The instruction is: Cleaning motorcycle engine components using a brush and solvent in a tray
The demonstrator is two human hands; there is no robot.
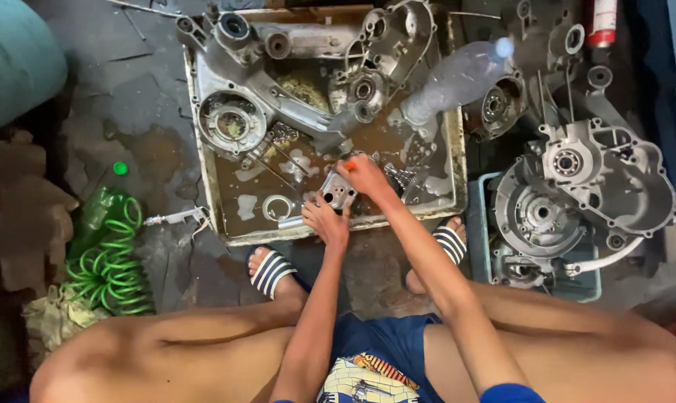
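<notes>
Here, one shallow rectangular metal wash tray (pixel 204 160) holding dirty brown liquid, set on a dark stained floor; all places are given from this tray.

- Small square grey metal engine part (pixel 338 191): over the tray's near edge, gripped between both hands.
- Left hand (pixel 327 222): at the near rim, fingers closed on the part's lower side.
- Right hand (pixel 365 176): just above the part, clenched on a small orange-tipped tool (pixel 348 165) and touching the part's top.
- Large grey aluminium crankcase half (pixel 278 82): lying inside the tray, filling its far portion.
- Clear plastic bottle with pale blue cap (pixel 457 78): tilted over the tray's far right corner.
- Flat metal ring (pixel 277 207): inside, near the front rim.
- Second grey crankcase half (pixel 599 175): right of the tray, resting on a blue plastic crate (pixel 478 224).
- Coiled green air hose (pixel 114 261): left of the tray, well apart.
- Metal blow gun (pixel 175 218): just beside the left rim.
- Two striped sandals (pixel 272 270): at the near rim.
</notes>
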